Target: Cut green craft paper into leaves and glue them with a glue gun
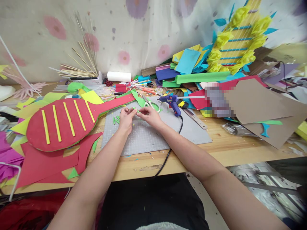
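Over the grey cutting mat, my left hand and my right hand meet, fingertips pinched on a small green foam piece. Fingers partly cover it, so its full shape is hidden. Several short green foam rolls lie on the mat just left of my left hand. Behind my right hand rest scissors with pale handles and a purple glue gun. To the left lies a red foam guitar-like shape with yellow strips across its body, its neck reaching toward my hands.
Red foam offcuts lie at the front left. A metal ruler is on the mat's right side, and the glue gun's black cord runs over the front edge. Brown cardboard sheets and a yellow-flowered instrument stand right.
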Demonstrator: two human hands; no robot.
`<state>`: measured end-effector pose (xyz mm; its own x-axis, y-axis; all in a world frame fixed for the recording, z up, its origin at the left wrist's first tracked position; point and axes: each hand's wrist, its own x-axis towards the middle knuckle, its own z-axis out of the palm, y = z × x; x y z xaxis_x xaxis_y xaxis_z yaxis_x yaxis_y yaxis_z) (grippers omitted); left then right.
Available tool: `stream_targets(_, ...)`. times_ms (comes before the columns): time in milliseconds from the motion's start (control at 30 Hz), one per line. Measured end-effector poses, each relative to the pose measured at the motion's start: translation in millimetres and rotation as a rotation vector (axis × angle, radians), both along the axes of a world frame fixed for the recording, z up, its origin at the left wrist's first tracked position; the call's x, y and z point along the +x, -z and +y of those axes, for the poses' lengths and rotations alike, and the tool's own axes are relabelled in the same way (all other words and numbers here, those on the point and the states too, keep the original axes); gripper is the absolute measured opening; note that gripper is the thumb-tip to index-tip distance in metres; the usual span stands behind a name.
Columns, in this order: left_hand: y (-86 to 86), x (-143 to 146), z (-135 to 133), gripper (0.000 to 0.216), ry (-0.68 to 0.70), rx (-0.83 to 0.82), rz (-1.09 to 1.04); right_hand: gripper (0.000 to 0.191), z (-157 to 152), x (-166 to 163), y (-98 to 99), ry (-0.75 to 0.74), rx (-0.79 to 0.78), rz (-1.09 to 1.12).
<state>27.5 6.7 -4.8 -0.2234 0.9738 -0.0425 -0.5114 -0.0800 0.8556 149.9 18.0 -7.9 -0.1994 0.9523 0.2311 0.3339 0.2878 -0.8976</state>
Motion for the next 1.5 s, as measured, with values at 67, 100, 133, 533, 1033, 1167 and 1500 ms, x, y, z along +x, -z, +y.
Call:
stream_targets(67, 1.4, 0, 1, 0.046, -0.002, 0.018, 0.002, 0.026, -1, -1, 1.0, 0.029, 0.049, -0.046)
stream_targets(100, 1.9, 0, 2, 0.046, -0.005, 0.027, 0.007, 0.024, -2, -2, 1.7, 0.045, 0.076, -0.054)
stream_targets(133, 2.3, 0, 2, 0.046, -0.011, 0.036, 0.014, 0.022, -3, -3, 2.3, 0.066, 0.109, -0.055)
stream_targets(533, 6.9, -2, 6, 0.046, -0.099, 0.044, 0.033, 0.016, -13, -4, -2.9, 0.165, 0.343, 0.012)
stream_targets(1033, 3.3, 2, 1, 0.050, -0.074, -0.042, 0.081, 0.024, -10, -4, -3.4, 0.029, 0.148, -0.032)
stream_targets(1167, 3.4, 3, 0, 0.053, -0.077, -0.050, 0.121, 0.016, -13, -7, -2.1, 0.063, 0.154, -0.078)
stream_targets(1500, 0.9, -1, -2, 0.037, -0.110, -0.004, 0.412, 0.022, -4, -3, -1.3, 0.005, -0.153, 0.152)
